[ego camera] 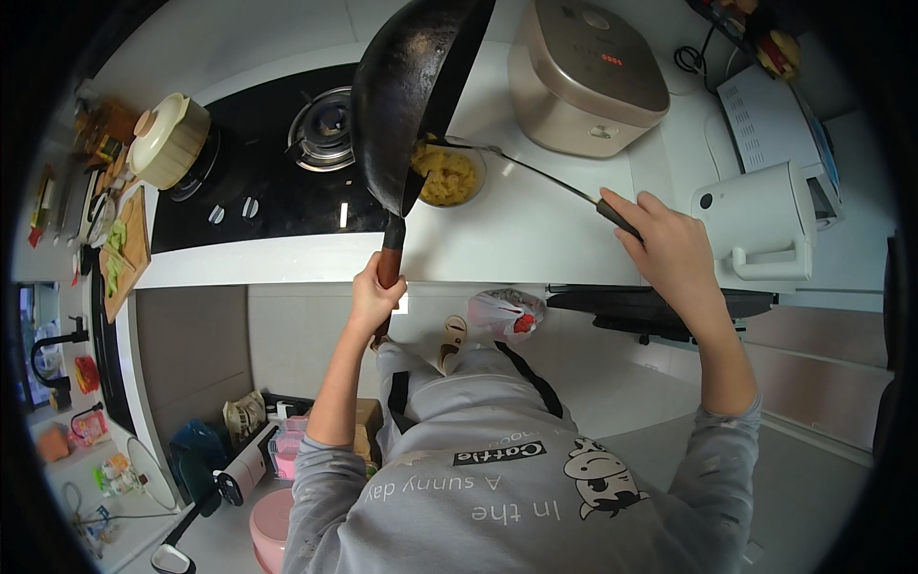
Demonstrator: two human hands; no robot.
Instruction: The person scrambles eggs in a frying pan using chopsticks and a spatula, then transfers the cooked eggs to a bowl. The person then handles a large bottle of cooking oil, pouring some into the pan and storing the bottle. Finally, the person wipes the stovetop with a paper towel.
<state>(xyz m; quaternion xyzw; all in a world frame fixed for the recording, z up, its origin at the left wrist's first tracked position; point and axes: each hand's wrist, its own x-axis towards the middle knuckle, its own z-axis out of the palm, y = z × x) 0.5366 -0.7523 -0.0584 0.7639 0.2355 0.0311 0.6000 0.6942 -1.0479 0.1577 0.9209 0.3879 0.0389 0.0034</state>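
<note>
My left hand grips the brown handle of a black wok, which is tipped on its side over the counter. Under the wok's rim, a round bowl holds yellow food that looks like cooked egg. The bowl is partly hidden by the wok. In my right hand is the dark grip of a long metal spatula. Its head reaches the wok's lower rim, just above the food, and is partly hidden there.
Left of the wok is a black gas hob with a lidded cream pot. A cutting board bears green vegetable pieces. A rice cooker stands behind the bowl. A white electric kettle is at the right. A plastic bag sits below the counter edge.
</note>
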